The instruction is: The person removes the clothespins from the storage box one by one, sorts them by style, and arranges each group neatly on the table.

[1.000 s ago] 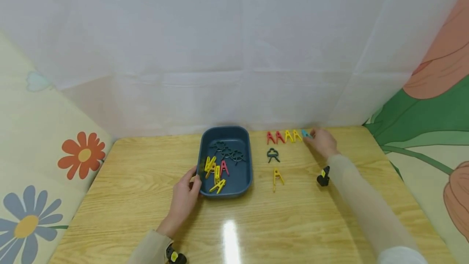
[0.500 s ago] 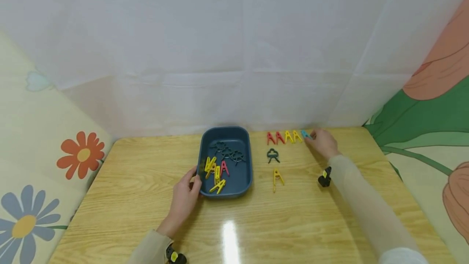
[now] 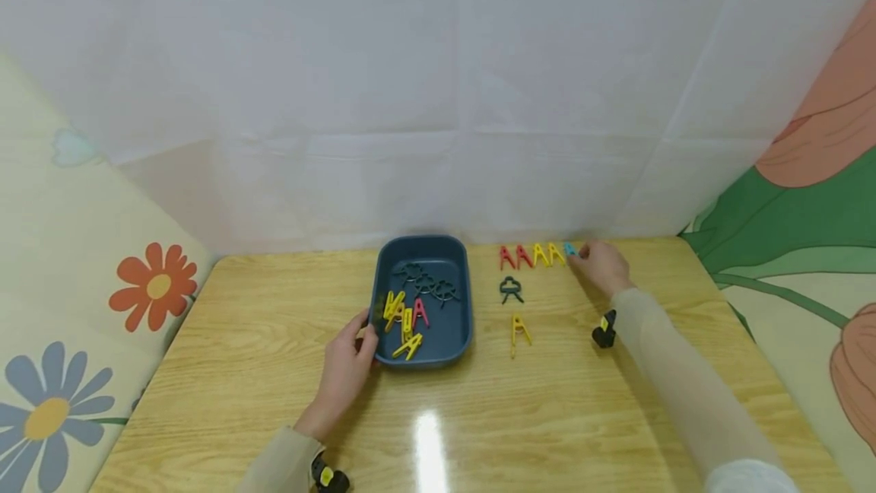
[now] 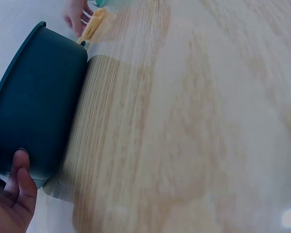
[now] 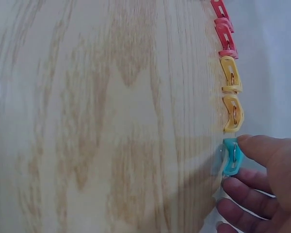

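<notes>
A dark blue plastic box (image 3: 460,348) stands on the table, holding yellow clips, one red clip and several dark green clips. My left hand (image 3: 347,364) grips its near left corner; in the left wrist view, fingertips (image 4: 22,158) lie against the outer wall. By the table's back edge, my right hand (image 3: 602,266) pinches a light blue clothespin (image 5: 233,157) between thumb and fingers. That clothespin ends a row of two red clothespins (image 3: 506,257) and two yellow clothespins (image 3: 540,254). Below the row lie a dark green clip (image 3: 510,290) and a yellow clothespin (image 3: 520,331).
The wooden table (image 3: 274,326) meets a white cloth backdrop (image 3: 342,97) just behind the box and the clothespin row. Flower-printed panels stand at both sides. A bright light reflection (image 3: 430,447) shows on the near tabletop.
The light blue clothespin has turned from a slant to more upright, in line with the row. My left hand and the box have stayed put.
</notes>
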Available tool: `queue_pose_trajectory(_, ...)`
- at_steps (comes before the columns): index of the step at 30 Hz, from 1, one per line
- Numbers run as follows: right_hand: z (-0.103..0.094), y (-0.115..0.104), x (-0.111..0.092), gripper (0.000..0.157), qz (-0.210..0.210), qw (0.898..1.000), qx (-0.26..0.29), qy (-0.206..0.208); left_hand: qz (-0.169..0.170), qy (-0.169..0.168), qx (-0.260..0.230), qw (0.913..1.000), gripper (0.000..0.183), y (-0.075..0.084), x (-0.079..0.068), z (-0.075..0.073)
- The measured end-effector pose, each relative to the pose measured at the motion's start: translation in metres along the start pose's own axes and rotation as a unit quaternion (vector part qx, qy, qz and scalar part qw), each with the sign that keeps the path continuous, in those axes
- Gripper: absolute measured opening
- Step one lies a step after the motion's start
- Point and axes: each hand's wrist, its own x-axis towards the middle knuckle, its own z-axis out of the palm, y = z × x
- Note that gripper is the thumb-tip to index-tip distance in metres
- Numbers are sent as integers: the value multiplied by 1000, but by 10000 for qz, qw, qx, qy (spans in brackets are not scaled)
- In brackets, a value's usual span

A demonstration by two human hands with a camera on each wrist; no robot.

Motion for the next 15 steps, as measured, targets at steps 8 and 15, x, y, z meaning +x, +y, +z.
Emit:
queue_pose_trajectory(8,0,0,0,41,15,10000,41,6,-11,0,55,10000,44,1,0,0)
queue_pose_trajectory(15,-4,2,0,37,-88,9998,84,129,-58,-3,41,10000,44,3,-1,-1)
